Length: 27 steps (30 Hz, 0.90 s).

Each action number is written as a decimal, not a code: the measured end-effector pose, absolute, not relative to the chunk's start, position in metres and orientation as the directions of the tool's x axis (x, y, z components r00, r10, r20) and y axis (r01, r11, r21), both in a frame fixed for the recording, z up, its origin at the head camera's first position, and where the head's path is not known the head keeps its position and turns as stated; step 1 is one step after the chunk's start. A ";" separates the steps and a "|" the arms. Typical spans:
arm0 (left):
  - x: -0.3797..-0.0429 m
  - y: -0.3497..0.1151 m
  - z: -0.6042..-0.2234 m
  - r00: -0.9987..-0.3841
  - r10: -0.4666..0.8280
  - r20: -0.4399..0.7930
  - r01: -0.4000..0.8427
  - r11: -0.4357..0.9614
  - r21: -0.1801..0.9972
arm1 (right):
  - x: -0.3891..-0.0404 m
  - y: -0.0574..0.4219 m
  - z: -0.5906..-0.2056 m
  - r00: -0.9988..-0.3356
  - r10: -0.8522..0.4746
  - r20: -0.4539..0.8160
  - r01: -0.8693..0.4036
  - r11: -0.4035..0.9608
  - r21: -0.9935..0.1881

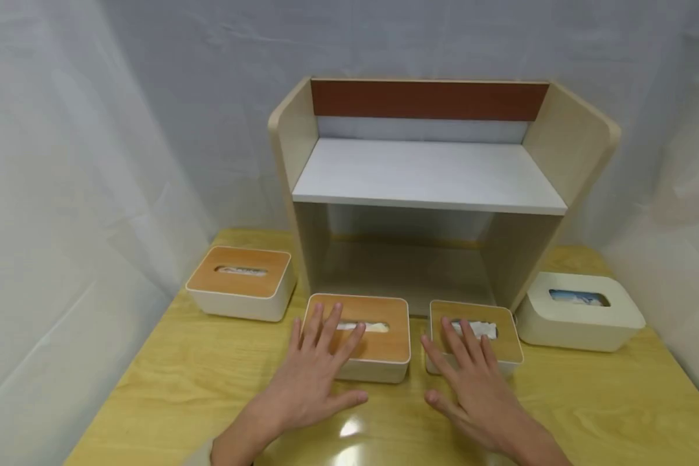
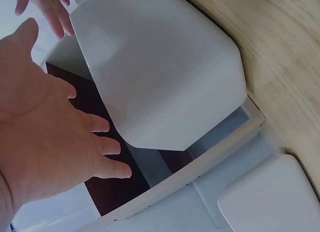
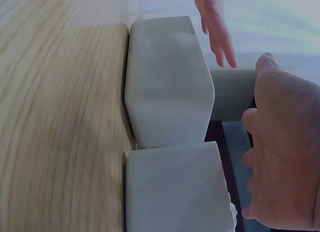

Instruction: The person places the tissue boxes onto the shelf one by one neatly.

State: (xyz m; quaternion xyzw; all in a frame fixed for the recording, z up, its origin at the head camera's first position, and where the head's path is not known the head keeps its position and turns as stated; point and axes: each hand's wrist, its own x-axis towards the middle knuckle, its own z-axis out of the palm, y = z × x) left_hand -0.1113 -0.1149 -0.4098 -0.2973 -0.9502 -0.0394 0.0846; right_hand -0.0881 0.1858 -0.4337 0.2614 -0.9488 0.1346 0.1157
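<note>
My left hand [image 1: 311, 375] spreads over a wood-topped tissue box [image 1: 381, 344], my right hand [image 1: 472, 385] over a smaller tissue box [image 1: 505, 343], before a desktop shelf [image 1: 430, 173].

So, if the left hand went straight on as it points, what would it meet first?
Probably the shelf unit, since the left hand seems above the tissue box; depth is unclear, so it might brush that box first.

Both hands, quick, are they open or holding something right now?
Left hand: open above a wood-topped tissue box, holding nothing.
Right hand: open above the next tissue box rightward, holding nothing.
</note>
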 end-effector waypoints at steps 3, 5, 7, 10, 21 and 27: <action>-0.112 -0.115 -0.410 -0.810 0.557 0.182 0.571 0.821 0.028 | -0.090 0.186 -0.434 -0.833 -0.467 0.296 -0.529 0.828 -0.185; -0.113 -0.116 -0.410 -0.813 0.555 0.176 0.569 0.822 0.033 | -0.090 0.186 -0.435 -0.834 -0.468 0.293 -0.529 0.829 -0.181; -0.114 -0.117 -0.410 -0.815 0.553 0.176 0.567 0.822 0.042 | -0.091 0.186 -0.435 -0.832 -0.470 0.295 -0.530 0.830 -0.174; -0.115 -0.120 -0.411 -0.815 0.548 0.187 0.566 0.822 0.058 | -0.093 0.183 -0.436 -0.821 -0.475 0.316 -0.543 0.822 -0.173; -0.117 -0.136 -0.414 -0.857 0.484 0.175 0.510 0.843 0.168 | -0.092 0.166 -0.434 -0.840 -0.419 0.344 -0.542 0.663 -0.516; -0.121 -0.138 -0.414 -0.856 0.479 0.196 0.513 0.831 0.214 | -0.096 0.156 -0.433 -0.865 -0.379 0.328 -0.498 0.585 -0.640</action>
